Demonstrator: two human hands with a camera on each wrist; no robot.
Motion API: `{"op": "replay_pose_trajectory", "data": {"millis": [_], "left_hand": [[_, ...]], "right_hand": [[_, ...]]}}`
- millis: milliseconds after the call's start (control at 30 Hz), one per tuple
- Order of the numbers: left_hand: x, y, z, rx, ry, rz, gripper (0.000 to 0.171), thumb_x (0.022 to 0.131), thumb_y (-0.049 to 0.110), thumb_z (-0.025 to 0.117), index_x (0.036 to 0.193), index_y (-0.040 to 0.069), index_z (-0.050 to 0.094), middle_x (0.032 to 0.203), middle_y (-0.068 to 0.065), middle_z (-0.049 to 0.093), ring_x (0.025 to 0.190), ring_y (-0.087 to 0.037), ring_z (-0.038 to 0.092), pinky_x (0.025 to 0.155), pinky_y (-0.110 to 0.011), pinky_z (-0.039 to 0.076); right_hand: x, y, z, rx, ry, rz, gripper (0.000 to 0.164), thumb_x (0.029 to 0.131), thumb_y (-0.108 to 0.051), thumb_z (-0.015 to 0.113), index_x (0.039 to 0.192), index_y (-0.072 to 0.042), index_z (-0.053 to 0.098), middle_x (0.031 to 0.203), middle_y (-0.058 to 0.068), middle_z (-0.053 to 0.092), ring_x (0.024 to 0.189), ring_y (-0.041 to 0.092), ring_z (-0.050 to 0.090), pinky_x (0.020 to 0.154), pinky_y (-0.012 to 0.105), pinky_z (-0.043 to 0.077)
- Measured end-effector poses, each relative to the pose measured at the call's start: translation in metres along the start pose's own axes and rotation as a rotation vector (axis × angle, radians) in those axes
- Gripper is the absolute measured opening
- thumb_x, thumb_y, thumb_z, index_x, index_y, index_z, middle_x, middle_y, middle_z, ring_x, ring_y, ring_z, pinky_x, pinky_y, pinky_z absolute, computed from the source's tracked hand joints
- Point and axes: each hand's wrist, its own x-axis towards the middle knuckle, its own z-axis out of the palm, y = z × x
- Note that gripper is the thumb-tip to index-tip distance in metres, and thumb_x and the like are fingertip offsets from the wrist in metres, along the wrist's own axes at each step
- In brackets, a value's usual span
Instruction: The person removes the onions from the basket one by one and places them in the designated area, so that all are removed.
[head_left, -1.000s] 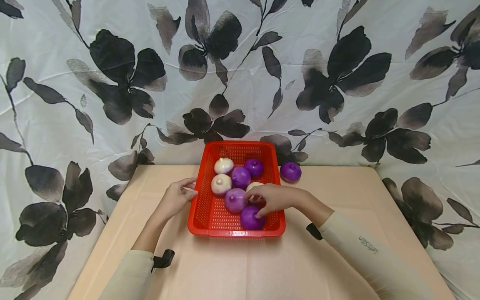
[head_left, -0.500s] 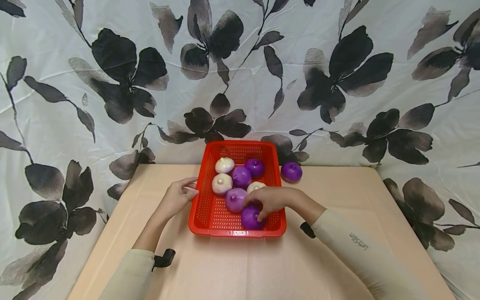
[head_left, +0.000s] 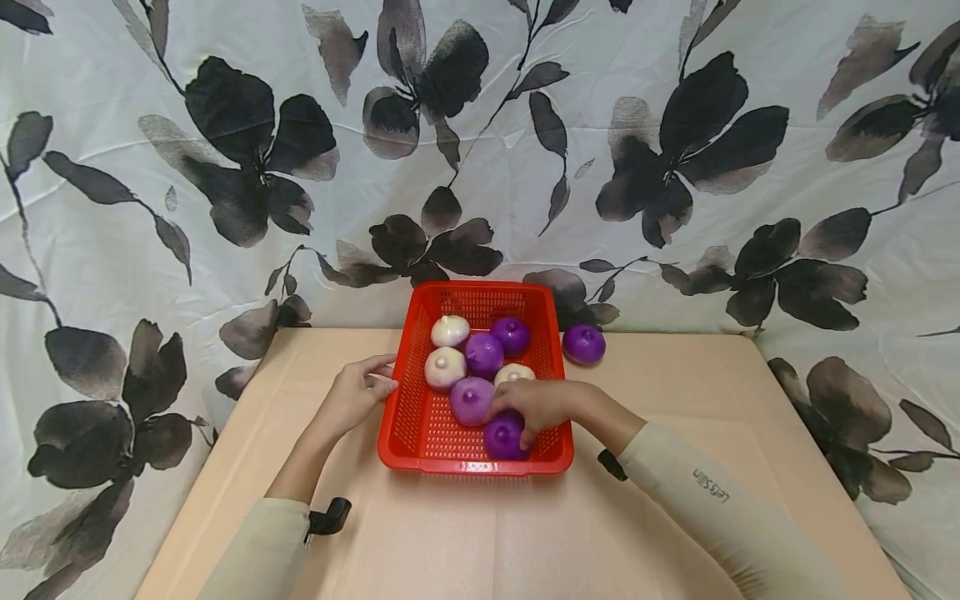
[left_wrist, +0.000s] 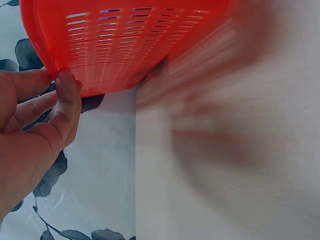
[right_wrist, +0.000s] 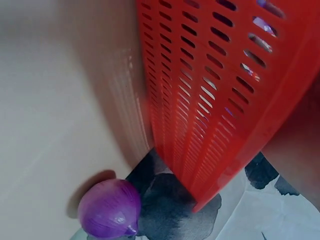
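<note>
Right hand (head_left: 534, 407) grips a purple onion (head_left: 504, 437), near right in the red basket (head_left: 420, 463); the onion looks light, firm, slippery, best held round its middle. Left hand (head_left: 356, 397) pinches the left rim.

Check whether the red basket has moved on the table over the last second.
No. Against the back corners of the table in the head view, the red basket sits where it did, with no visible shift.
</note>
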Motion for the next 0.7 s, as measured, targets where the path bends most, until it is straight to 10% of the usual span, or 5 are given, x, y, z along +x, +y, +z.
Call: {"op": "replay_pose_trajectory", "data": {"millis": [700], "left_hand": [[-0.0005, 0.0013, -0.0002, 0.015, 0.001, 0.010, 0.048, 0.095, -0.003, 0.066, 0.143, -0.005, 0.056, 0.115, -0.024, 0.067, 0.087, -0.023, 0.071, 0.078, -0.045, 0.064]], "right_hand": [[-0.0008, -0.0036, 0.0083, -0.081, 0.021, -0.022, 0.060, 0.075, -0.016, 0.093, 0.130, -0.030, 0.070, 0.131, -0.007, 0.055, 0.126, 0.015, 0.052, 0.105, 0.039, 0.054]]}}
